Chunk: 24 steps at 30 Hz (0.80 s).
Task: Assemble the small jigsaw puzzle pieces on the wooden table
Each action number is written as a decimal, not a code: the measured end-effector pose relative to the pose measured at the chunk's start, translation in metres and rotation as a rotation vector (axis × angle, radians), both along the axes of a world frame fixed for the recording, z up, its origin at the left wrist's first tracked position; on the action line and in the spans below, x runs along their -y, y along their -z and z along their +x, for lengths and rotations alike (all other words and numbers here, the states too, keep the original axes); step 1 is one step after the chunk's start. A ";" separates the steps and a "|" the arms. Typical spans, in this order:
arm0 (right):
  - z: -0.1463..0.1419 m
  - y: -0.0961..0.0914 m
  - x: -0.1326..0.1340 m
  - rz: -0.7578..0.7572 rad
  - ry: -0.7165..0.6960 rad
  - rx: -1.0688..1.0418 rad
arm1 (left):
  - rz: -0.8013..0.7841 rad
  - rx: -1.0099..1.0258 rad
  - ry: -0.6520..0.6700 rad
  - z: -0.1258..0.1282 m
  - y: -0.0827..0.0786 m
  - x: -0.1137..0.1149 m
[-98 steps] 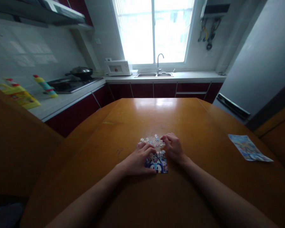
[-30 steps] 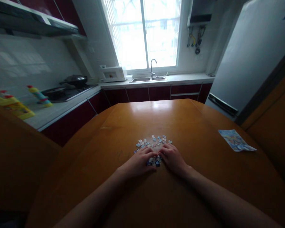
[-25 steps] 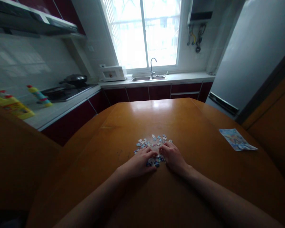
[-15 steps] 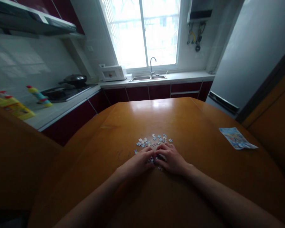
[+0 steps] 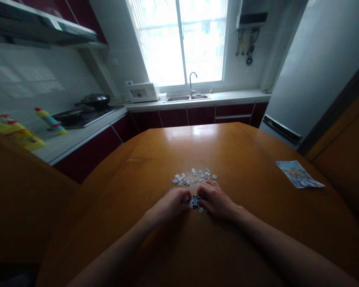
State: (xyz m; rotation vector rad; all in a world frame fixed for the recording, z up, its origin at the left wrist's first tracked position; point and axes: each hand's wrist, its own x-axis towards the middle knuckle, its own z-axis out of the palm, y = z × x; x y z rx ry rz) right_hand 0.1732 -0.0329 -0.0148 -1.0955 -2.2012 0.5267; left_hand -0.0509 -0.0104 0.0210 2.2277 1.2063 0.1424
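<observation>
Orange-brown polished wood makes up the wide table with angled far corners [image 5: 167,149] in front of me, where a person sits or stands with both bare forearms reaching in from the near edge. Between the hands, at the middle of the near half, lies a small blue-and-white joined block of jigsaw puzzle [image 5: 194,202]. The left hand [image 5: 176,202] has its fingers and thumb curled at the block's left edge; the right hand [image 5: 215,200] bends over its right edge. The hands are apart, with the block filling the narrow gap; I cannot tell whether either one pinches it or only touches it. One pale loose knobbed piece [image 5: 200,210] sits just below the right thumb. Beyond the knuckles, pale blue and white loose jigsaw pieces [image 5: 180,180] are scattered in a loose band. Well to the right, a creased, brightly printed paper sheet [image 5: 299,174] lies flat. Past the table, a silver curved faucet [image 5: 190,84] rises over a steel double sink [image 5: 178,99] beneath a bright white-framed window [image 5: 158,44].
</observation>
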 end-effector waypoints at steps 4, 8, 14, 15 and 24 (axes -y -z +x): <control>0.000 0.008 -0.004 0.000 -0.024 -0.088 | 0.153 0.009 0.026 -0.004 0.002 -0.004; -0.001 0.007 -0.004 -0.002 -0.044 -0.253 | 0.223 0.040 0.135 -0.006 0.004 -0.003; -0.001 0.008 -0.005 -0.004 0.031 -0.366 | 0.144 0.132 0.114 0.000 0.005 -0.006; 0.000 0.009 -0.006 -0.004 0.040 -0.370 | 0.126 0.145 0.096 0.000 0.005 -0.006; 0.001 0.014 -0.011 -0.004 0.049 -0.383 | 0.156 0.086 0.174 -0.001 0.004 -0.004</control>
